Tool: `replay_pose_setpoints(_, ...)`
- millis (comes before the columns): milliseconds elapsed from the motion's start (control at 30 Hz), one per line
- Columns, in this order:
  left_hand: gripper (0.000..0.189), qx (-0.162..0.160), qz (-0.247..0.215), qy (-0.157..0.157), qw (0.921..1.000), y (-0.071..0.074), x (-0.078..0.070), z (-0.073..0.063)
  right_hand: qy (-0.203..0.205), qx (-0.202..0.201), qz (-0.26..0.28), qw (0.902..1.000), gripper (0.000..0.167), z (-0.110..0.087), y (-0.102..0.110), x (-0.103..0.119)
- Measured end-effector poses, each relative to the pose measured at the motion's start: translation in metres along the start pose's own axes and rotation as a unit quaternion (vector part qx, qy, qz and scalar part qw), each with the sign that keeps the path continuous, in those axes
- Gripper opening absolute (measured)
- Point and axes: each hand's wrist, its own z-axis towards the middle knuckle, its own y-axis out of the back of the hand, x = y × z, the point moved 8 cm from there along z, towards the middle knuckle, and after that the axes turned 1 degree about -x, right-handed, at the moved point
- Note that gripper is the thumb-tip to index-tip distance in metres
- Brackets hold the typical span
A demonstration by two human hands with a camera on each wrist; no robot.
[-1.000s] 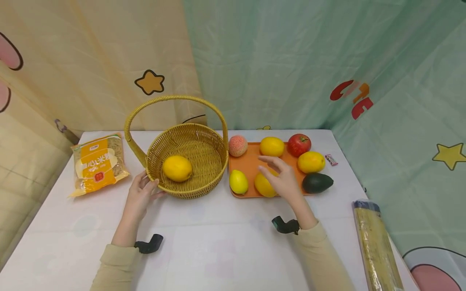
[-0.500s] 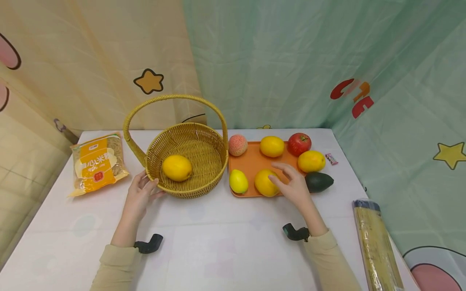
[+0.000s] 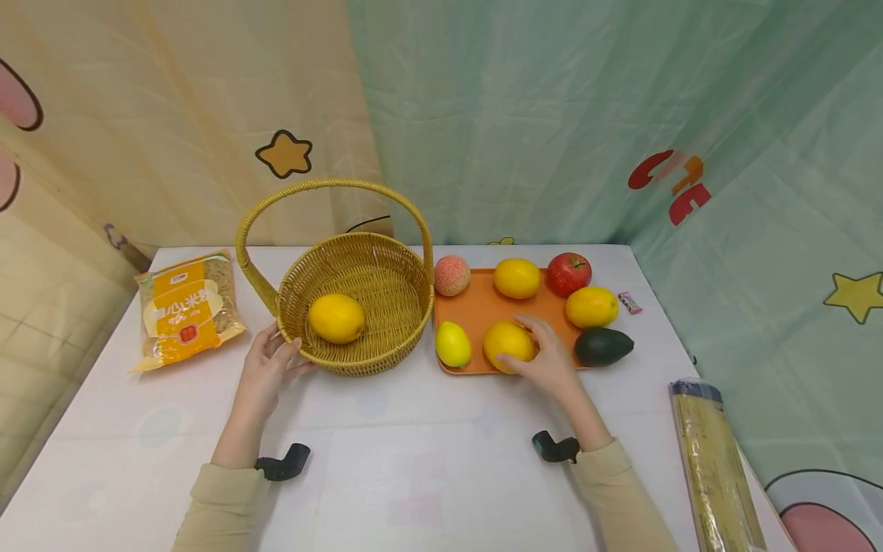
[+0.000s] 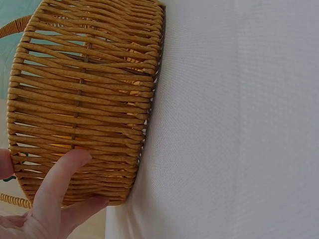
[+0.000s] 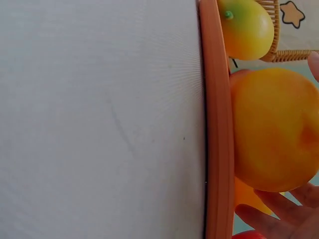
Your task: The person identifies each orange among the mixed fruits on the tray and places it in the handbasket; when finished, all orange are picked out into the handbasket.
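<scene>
My left hand (image 3: 267, 366) holds the near left side of a woven basket (image 3: 386, 360), thumb at the rim and fingers against the outer wall (image 4: 82, 114). Inside the basket lies a yellow mango-like fruit (image 3: 336, 318). Over the orange tray (image 3: 476, 310), my right hand (image 3: 552, 364) has thumb and fingers around a round orange-yellow fruit (image 3: 506, 345) at the front edge. The right wrist view shows its fingers (image 5: 279, 211) at one side of that fruit (image 5: 274, 129) and the thumb at the other. A lemon (image 3: 452, 345) sits left of it on the tray.
A peach (image 3: 451, 275), two yellow fruits (image 3: 516, 277), a red apple-like fruit (image 3: 569, 274) and a dark green avocado (image 3: 603, 347) are on or beside the tray. A small wrapped candy (image 3: 630, 302), a grain bag (image 3: 188, 310) and a noodle pack (image 3: 713, 460) flank them.
My right hand drew back to the right over the tray, then moved in left around the round orange-yellow fruit. The left hand stays on the basket.
</scene>
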Motion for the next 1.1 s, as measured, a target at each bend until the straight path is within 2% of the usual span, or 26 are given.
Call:
replay_pose_setpoints(233,0.068,-0.003,0.007,0.001,1.0,0.0,0.0,-0.001,-0.027,0.011,-0.006,0.9996,0.092,0.0,-0.009,-0.006)
replay_pose_setpoints(633,0.068,-0.005,0.005,0.0,1.0,0.001,-0.001,0.0,-0.046,0.022,-0.019,0.9985,0.09,-0.001,-0.011,-0.01)
replay_pose_setpoints(833,0.069,0.003,0.006,0.007,1.0,0.0,0.002,0.001,-0.058,0.016,0.001,0.9982,0.088,0.0,-0.011,-0.012)
replay_pose_setpoints(967,0.069,0.003,0.006,0.009,0.9999,0.0,0.002,0.001,-0.058,0.012,0.023,0.9979,0.089,0.002,-0.007,-0.004)
replay_pose_setpoints(1100,0.069,0.001,0.003,0.01,0.9999,0.001,0.002,0.001,-0.044,0.009,0.039,0.9982,0.09,0.007,-0.001,0.014)
